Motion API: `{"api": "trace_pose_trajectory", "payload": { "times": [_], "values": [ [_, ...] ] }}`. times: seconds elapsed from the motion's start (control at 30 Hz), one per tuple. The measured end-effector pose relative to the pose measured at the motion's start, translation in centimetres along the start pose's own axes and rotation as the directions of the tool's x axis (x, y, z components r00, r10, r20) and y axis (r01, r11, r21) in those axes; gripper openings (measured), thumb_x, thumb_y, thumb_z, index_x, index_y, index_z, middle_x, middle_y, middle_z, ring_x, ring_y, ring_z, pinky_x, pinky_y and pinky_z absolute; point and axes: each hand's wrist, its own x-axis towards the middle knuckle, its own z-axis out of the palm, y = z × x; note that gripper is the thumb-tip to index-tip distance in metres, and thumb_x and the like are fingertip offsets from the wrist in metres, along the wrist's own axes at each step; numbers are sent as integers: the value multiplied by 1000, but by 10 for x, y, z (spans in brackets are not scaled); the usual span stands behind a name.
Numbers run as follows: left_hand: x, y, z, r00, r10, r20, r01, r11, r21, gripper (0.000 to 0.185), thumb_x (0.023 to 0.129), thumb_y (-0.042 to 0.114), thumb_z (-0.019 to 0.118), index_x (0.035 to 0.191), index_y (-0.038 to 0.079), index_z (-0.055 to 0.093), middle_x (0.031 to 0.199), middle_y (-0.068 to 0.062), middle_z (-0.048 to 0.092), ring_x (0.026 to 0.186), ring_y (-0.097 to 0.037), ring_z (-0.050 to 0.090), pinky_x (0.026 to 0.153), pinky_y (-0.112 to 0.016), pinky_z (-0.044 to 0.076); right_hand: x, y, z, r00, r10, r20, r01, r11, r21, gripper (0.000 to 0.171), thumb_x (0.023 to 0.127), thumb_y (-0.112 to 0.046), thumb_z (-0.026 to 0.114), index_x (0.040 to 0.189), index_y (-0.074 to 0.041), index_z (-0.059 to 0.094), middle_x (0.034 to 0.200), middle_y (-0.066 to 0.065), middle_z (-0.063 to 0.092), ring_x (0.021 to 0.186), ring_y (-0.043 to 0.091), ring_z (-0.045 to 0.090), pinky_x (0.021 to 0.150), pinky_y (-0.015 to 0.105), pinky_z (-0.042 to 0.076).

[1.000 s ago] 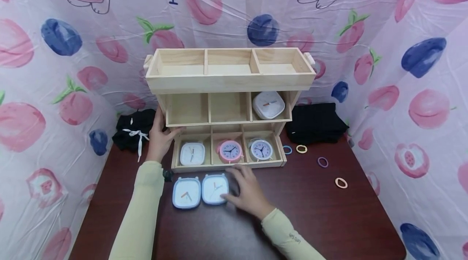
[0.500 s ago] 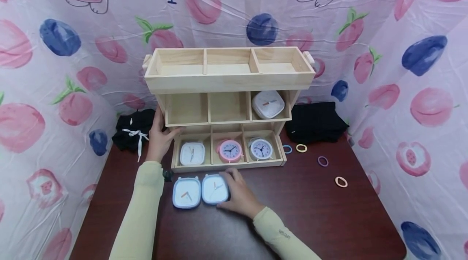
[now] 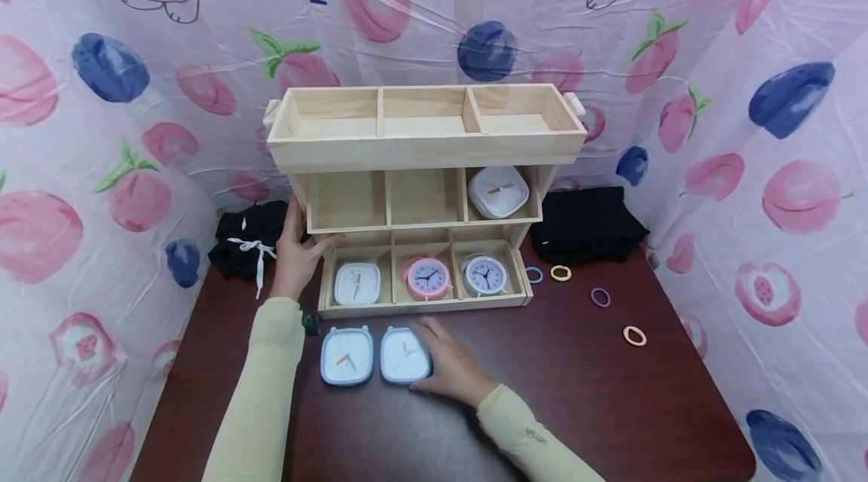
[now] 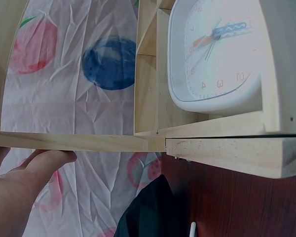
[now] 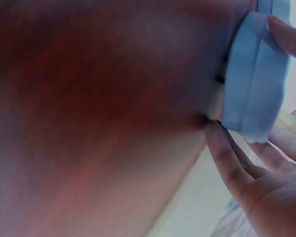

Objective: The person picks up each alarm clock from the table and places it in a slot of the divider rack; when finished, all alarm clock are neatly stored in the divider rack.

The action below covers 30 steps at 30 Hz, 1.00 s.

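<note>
Two blue square clocks lie side by side on bench [image 3: 576, 392], just in front of wooden rack [image 3: 420, 143]. Right hand [image 3: 450, 365] grips right-hand blue clock [image 3: 404, 355], fingers [image 5: 227, 158] curled round its edge, one edge lifted off bench. Other blue clock [image 3: 346, 356] lies flat, just beside it. Left hand [image 3: 296, 252] rests against rack's left side, fingers straight, thumb under middle shelf. Bottom tier holds white clock [image 3: 356, 283], pink clock [image 3: 427, 278], lilac clock [image 3: 484, 275]. Hair rings [image 3: 600, 297] lie apart at right.
</note>
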Motion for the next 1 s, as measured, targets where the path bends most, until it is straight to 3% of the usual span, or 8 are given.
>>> {"api": "trace_pose_trajectory", "payload": {
  "times": [0.27,0.4,0.5,0.6,0.73,0.83,0.9,1.0],
  "values": [
    [1,-1,-1,1000,-9,-6,9,1000,12,109,94,9,83,168,51,15,179,7,22,165,-23,26,126,-62,36,-7,-3,-9,1000,-26,0,26,998,-52,106,62,-28,104,153,-6,54,151,11,58,136,30,61,115,50,53],
    [1,-1,0,1000,-2,-4,2,1000,-5,110,93,7,83,169,48,15,179,5,23,165,-24,26,126,-62,36,-7,-1,-15,995,-49,-89,47,999,-28,107,62,-28,105,154,-6,54,150,13,58,134,32,62,113,52,54],
    [1,-1,1,1000,0,-7,0,1000,-27,110,93,4,83,170,46,16,179,4,24,164,-22,26,126,-62,36,-3,-6,-31,975,-99,-199,98,995,-14,109,62,-28,105,155,-7,53,152,17,57,134,35,63,111,54,55],
    [2,1,2,1000,-11,-9,11,999,-31,109,93,2,81,171,43,16,179,4,24,164,-22,27,127,-62,35,6,-16,-58,923,-181,-340,185,982,-21,107,61,-29,106,152,-6,55,149,18,60,132,35,64,110,54,57],
    [1,8,3,1000,-30,-2,30,999,-9,109,94,-1,79,173,36,13,180,0,21,164,-27,26,128,-63,33,25,-29,-96,807,-272,-524,293,955,-45,100,60,-27,106,144,-1,59,143,17,64,130,34,64,108,51,58],
    [-3,20,3,999,-40,-1,40,999,2,108,95,-1,78,174,32,12,180,-4,19,165,-30,24,128,-63,32,42,-37,-121,731,-278,-623,308,949,-62,88,61,-23,104,135,2,62,142,21,64,131,36,63,109,50,57],
    [-5,27,3,999,-46,0,46,999,6,108,95,-1,78,174,32,11,180,-6,18,165,-30,23,128,-63,32,55,-41,-135,697,-259,-669,284,956,-75,80,62,-22,104,127,2,63,143,23,63,133,37,62,112,51,55],
    [-8,31,3,999,-54,4,54,999,0,109,95,-1,78,173,34,10,181,-4,17,165,-29,23,128,-63,32,74,-44,-152,670,-230,-705,230,968,-98,71,64,-24,104,115,1,61,143,24,64,137,40,60,118,53,49]
  ]
}}
